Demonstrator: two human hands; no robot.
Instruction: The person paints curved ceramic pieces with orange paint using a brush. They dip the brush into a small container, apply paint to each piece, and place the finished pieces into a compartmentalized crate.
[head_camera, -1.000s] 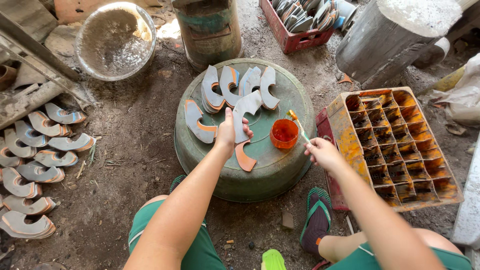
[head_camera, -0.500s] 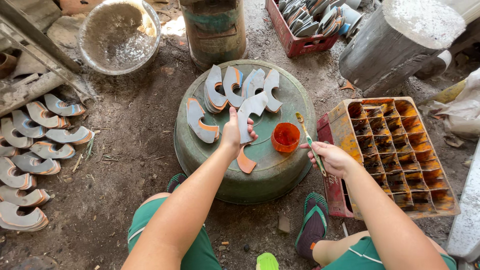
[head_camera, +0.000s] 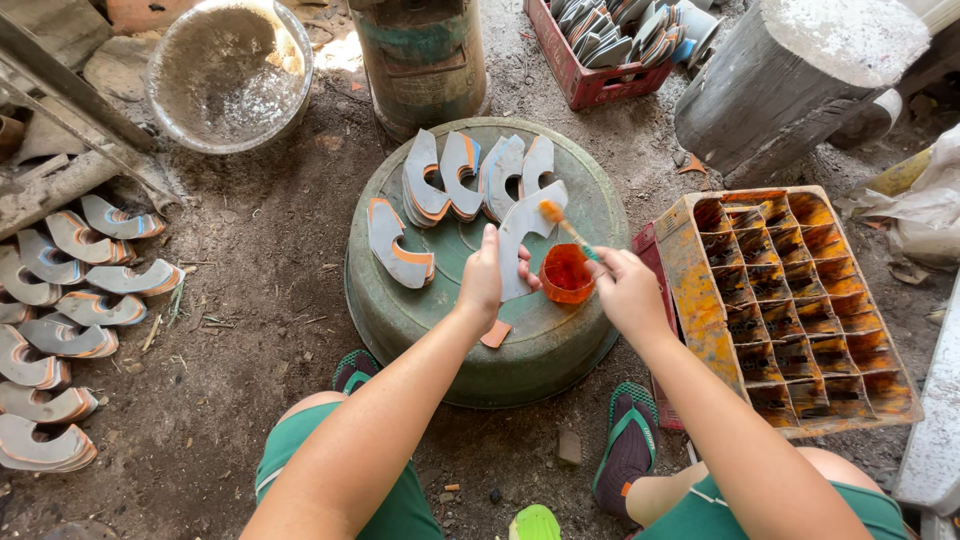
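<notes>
**Brush lifted from the paint cup, tip over the curved piece**

Right hand (head_camera: 628, 292) has come up from beside the cup since half a second ago — its fingers pinched narrow on a thin brush (head_camera: 567, 229) whose orange-loaded tip now sits over the upper part of the curved grey piece (head_camera: 523, 240). Left hand (head_camera: 483, 275) stays clamped on that piece near its lower end, holding it tilted above the upturned green basin (head_camera: 420, 330) that serves as the surface. Small orange paint cup (head_camera: 567, 274) stands on the basin at about 3 o'clock of the left hand, just beside both hands.

Risks as I judge them:
- Cup sits between the two wrists — a sideways sweep of either hand could tip it and flood the basin top.
- Loaded bristles may drip onto the piece's grey face, off the edge line.
- Fanned grey pieces (head_camera: 470, 175) at 12 o'clock lie near; the held piece could smear them if lowered wet.
- Orange crate (head_camera: 690, 270) at 3 o'clock crowds the right elbow.
</notes>
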